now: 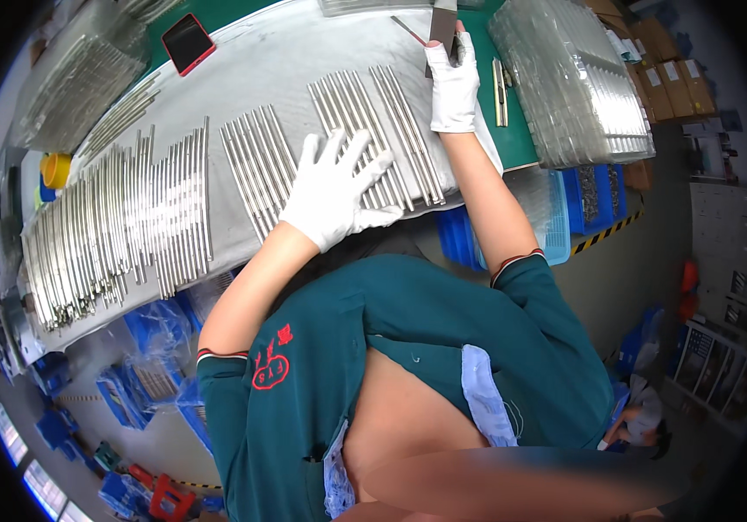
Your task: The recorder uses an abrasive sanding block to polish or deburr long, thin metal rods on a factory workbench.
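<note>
1. I saw the left hand (337, 187) spread wide, palm down, over metal rods (358, 104) in the middle
2. The right hand (454, 87) was outstretched far right, closed narrowly around a grey block (444, 26)

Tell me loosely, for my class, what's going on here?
A white-gloved person is handling metal rods set out in groups on a pale cloth. The left hand lies over some rods, fingers spread. The right hand reaches farther out, thumb and fingers on either side of a grey block. A phone lies toward the far left.
</note>
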